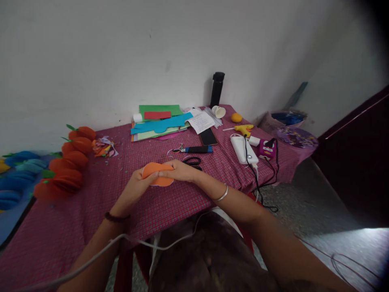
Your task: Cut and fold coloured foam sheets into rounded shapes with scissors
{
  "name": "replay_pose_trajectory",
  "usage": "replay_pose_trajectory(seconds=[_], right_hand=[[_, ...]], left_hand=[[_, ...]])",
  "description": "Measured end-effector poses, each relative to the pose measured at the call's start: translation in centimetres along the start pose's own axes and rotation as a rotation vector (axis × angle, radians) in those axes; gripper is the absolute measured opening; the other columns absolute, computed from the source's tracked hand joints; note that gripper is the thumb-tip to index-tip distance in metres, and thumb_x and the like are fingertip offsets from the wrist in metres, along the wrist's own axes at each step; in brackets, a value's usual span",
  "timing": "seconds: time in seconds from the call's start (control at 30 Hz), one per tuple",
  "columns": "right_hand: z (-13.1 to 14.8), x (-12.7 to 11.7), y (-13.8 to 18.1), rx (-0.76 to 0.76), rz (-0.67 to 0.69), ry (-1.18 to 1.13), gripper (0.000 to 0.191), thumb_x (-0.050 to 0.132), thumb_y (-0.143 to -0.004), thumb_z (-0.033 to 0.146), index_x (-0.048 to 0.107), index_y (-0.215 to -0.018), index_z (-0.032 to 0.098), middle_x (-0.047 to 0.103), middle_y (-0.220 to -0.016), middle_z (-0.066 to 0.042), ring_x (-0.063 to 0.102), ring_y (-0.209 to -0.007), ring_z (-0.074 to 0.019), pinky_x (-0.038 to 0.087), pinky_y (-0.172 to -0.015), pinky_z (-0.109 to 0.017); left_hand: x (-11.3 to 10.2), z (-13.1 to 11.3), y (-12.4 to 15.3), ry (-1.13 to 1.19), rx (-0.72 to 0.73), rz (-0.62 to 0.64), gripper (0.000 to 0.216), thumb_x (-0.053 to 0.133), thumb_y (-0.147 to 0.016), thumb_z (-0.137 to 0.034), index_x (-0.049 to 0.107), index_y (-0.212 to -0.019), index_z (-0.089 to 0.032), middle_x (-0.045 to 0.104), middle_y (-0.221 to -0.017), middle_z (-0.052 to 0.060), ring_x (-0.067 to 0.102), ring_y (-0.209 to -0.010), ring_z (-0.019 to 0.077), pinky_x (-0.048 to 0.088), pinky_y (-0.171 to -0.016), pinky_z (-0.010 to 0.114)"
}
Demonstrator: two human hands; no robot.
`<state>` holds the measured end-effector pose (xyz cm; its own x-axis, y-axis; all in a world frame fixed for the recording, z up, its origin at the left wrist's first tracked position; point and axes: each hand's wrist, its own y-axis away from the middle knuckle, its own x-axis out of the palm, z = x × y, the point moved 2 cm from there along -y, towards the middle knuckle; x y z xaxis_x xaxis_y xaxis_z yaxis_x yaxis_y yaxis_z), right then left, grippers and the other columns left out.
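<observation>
Both my hands meet over the middle of a table covered in red checked cloth (182,202). My left hand (135,188) and my right hand (180,171) are closed on a folded orange paper shape (158,173), pinching it from either side and holding it just above the cloth. Black scissors (192,161) lie right behind my right hand. A blue-handled tool (197,149) lies a little farther back.
Several finished orange paper fruits (65,170) line the left side, blue ones (18,170) beyond them. Coloured paper sheets (161,119), a black flask (216,89), a phone (208,136), a yellow glue gun (244,129) and a white power bank (244,149) with cables sit at the back and right.
</observation>
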<state>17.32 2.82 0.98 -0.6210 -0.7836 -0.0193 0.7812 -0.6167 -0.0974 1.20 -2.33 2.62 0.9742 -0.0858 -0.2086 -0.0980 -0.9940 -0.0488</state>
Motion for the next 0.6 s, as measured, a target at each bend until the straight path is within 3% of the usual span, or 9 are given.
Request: replay_pose_trajectory(seconds=[0.13,0.27,0.47,0.6], right_hand=[[-0.25,-0.04,-0.25,-0.043,-0.026,0.114,0.031,0.058,-0.083,0.044,0.056,-0.084,0.013,0.052,-0.070,0.002,0.047,-0.061,-0.0100,0.039,-0.058,-0.023],[0.00,-0.33,-0.39,-0.098,-0.147,0.318,0.024,0.055,-0.085,0.037,0.052,-0.075,0.015,0.047,-0.066,0.003,0.043,-0.062,-0.0102,0.033,-0.056,-0.022],[0.36,-0.62,-0.40,-0.141,-0.244,0.387,0.022,0.055,-0.084,0.030,0.047,-0.067,0.017,0.043,-0.065,0.004,0.039,-0.063,-0.0103,0.028,-0.057,-0.023],[0.29,-0.47,-0.33,-0.149,-0.239,0.368,0.022,0.056,-0.085,0.033,0.054,-0.074,0.015,0.047,-0.068,0.003,0.043,-0.065,-0.0108,0.031,-0.057,-0.022]], left_hand=[[0.27,-0.65,0.33,0.062,-0.026,-0.041,0.035,0.064,-0.083,-0.048,0.072,-0.090,-0.014,0.074,-0.076,0.005,0.065,-0.063,0.0180,0.052,-0.062,0.028],[0.23,-0.93,0.40,0.000,-0.048,-0.081,0.037,0.062,-0.083,-0.049,0.071,-0.088,-0.014,0.070,-0.069,0.003,0.059,-0.056,0.0153,0.047,-0.053,0.024],[-0.31,-0.78,0.05,-0.125,-0.007,-0.050,0.028,0.068,-0.077,-0.042,0.070,-0.080,-0.015,0.060,-0.057,-0.003,0.048,-0.048,0.0113,0.037,-0.047,0.022],[-0.33,-0.62,0.11,-0.139,-0.010,-0.048,0.028,0.069,-0.074,-0.042,0.068,-0.068,-0.015,0.054,-0.049,-0.004,0.044,-0.044,0.0107,0.034,-0.043,0.022]])
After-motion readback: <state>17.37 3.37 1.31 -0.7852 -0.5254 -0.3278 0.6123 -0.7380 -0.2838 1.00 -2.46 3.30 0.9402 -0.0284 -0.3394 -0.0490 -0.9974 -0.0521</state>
